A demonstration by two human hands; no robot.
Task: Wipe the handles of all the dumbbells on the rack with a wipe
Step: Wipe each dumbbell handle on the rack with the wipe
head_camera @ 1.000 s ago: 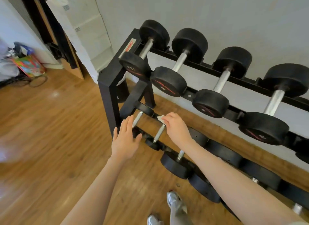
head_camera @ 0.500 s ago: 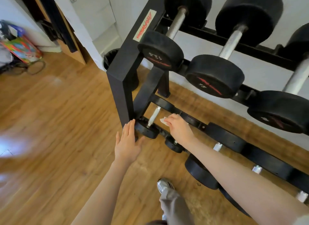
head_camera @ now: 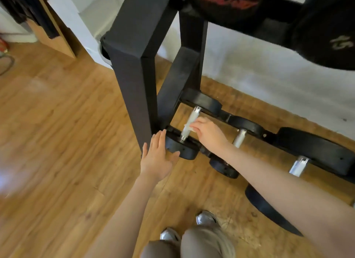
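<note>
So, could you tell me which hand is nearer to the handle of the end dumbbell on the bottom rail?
Right. The right hand presses the wipe against that handle; the left hand lies flat beside the dumbbell's near head, off the handle.

The scene was evenly bright, in soft daylight. A pale glare lay on the wooden floor (head_camera: 48, 123) at the left edge of the frame, where the boards smeared with motion blur. Wide-angle distortion bent the rack (head_camera: 134, 65) at the top. The dark dumbbell heads (head_camera: 326, 37) at upper right were soft and lacked detail.
</note>
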